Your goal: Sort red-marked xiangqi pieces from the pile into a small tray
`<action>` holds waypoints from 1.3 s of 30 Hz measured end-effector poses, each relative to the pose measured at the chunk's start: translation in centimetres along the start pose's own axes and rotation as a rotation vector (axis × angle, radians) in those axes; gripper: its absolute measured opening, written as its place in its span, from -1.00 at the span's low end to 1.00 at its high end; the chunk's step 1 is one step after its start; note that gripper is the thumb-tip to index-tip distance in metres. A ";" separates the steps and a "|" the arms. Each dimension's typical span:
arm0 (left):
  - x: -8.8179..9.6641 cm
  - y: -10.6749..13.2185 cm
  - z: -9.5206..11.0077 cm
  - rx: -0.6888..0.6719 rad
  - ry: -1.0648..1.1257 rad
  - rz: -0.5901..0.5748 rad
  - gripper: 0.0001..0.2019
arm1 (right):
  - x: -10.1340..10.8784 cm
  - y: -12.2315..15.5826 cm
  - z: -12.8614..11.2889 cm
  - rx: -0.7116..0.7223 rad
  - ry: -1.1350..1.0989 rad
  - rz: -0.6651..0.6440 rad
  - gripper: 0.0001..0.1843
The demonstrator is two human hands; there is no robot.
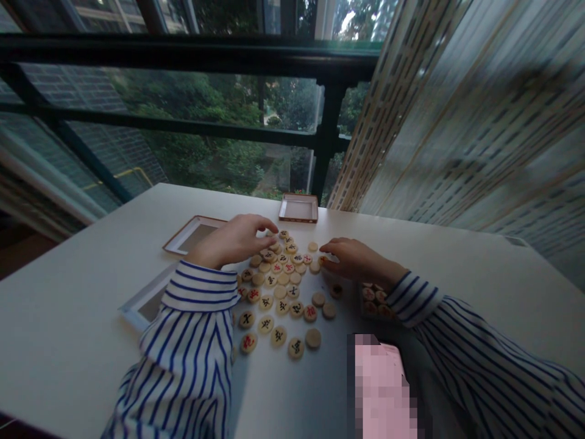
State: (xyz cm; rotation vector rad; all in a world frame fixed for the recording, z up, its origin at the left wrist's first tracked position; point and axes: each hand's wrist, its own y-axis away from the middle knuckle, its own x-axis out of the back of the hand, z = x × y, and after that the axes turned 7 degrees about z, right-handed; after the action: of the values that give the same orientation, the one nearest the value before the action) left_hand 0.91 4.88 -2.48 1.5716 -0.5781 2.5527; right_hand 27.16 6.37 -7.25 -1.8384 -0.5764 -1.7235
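Note:
Round wooden Chinese chess pieces point(283, 278) lie scattered across the middle of the white table, some showing red or black characters and others blank side up. My left hand point(235, 238) is over the far left of the spread, with thumb and forefinger apart above the pieces; its other fingers are partly hidden. On the right edge of the spread, my right hand point(359, 259) has its thumb and forefinger around one Chinese chess piece point(323, 260). Beside my right wrist, a small clear box point(369, 311) holds several red-marked pieces, partly covered by my sleeve.
A shallow open box part point(298, 219) stands at the table's far edge. Two more tray-like parts, one brown-rimmed point(176, 245) and one whitish point(130, 314), lie left, partly behind my left arm. A phone with a blurred pink screen point(386, 390) lies near right. Window railing and curtains border the table.

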 end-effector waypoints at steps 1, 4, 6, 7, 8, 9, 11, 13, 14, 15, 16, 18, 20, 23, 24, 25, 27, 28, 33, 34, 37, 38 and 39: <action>-0.1 -0.1 0.2 -0.002 -0.001 -0.010 -0.70 | -0.1 -0.1 0.0 0.000 0.005 -0.006 -0.60; -0.1 -0.2 1.0 -0.017 -0.023 -0.079 -0.68 | -0.4 -0.3 0.1 0.008 0.013 -0.037 -0.61; 0.1 -0.2 1.5 -0.017 -0.042 -0.112 -0.67 | -0.4 -0.5 0.1 0.008 0.013 -0.053 -0.60; 0.2 -0.2 1.6 -0.017 -0.049 -0.120 -0.66 | -0.5 -0.5 0.1 0.004 0.011 -0.058 -0.60; 0.2 -0.2 1.7 -0.016 -0.056 -0.118 -0.66 | -0.5 -0.6 0.2 0.000 0.009 -0.063 -0.60; 0.3 -0.2 1.7 -0.019 -0.060 -0.116 -0.66 | -0.5 -0.6 0.2 -0.003 0.005 -0.070 -0.61; 0.3 -0.2 1.7 -0.027 -0.063 -0.113 -0.66 | -0.5 -0.6 0.3 0.002 -0.007 -0.081 -0.63; 0.2 -0.1 1.6 -0.031 -0.061 -0.111 -0.65 | -0.5 -0.6 0.4 0.009 -0.019 -0.080 -0.64; 0.2 -0.1 1.6 -0.033 -0.059 -0.111 -0.65 | -0.5 -0.5 0.5 0.011 -0.023 -0.079 -0.65; 0.2 -0.1 1.6 -0.036 -0.056 -0.111 -0.65 | -0.5 -0.5 0.5 0.010 -0.026 -0.076 -0.65; 0.2 -0.1 1.6 -0.039 -0.055 -0.108 -0.65 | -0.5 -0.5 0.5 0.008 -0.027 -0.073 -0.65; 0.2 -0.1 1.7 -0.043 -0.054 -0.104 -0.64 | -0.4 -0.5 0.4 -0.001 -0.029 -0.072 -0.66; 0.2 -0.1 1.8 -0.045 -0.051 -0.100 -0.64 | -0.3 -0.5 0.3 -0.020 -0.027 -0.069 -0.68; 0.1 -0.1 2.0 -0.045 -0.040 -0.098 -0.62 | -0.3 -0.4 0.2 -0.047 -0.014 -0.067 -0.70; 0.0 -0.1 2.0 -0.045 -0.038 -0.097 -0.61 | -0.3 -0.4 0.2 -0.046 -0.008 -0.063 -0.70; 0.0 -0.1 2.1 -0.044 -0.038 -0.098 -0.61 | -0.2 -0.4 0.2 -0.040 -0.002 -0.059 -0.70; -0.1 -0.1 2.1 -0.045 -0.039 -0.098 -0.60 | -0.2 -0.4 0.2 -0.027 0.011 -0.058 -0.69; -0.1 -0.1 2.2 -0.047 -0.039 -0.098 -0.60 | -0.2 -0.4 0.2 -0.022 0.017 -0.063 -0.69; 0.1 -0.1 2.2 -0.056 -0.039 -0.086 -0.60 | 0.0 -0.5 0.0 -0.016 0.025 -0.087 -0.70; 0.1 -0.1 2.2 -0.059 -0.038 -0.081 -0.60 | 0.1 -0.5 0.0 -0.021 0.030 -0.084 -0.71; 0.2 0.0 2.2 -0.076 -0.026 -0.043 -0.63 | 0.6 -0.3 -0.2 -0.042 0.042 -0.059 -0.73; 0.2 -0.1 2.1 -0.084 -0.018 -0.024 -0.64 | 0.8 -0.1 -0.3 -0.047 0.040 -0.043 -0.74; 0.3 -0.1 2.1 -0.092 -0.009 0.000 -0.66 | 1.0 0.1 -0.4 -0.052 0.033 -0.019 -0.74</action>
State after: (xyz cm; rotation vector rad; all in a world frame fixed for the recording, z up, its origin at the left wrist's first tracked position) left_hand 2.58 4.15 -1.36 1.5533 -0.6856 2.4817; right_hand 26.99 5.95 -6.27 -1.8414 -0.5425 -1.7942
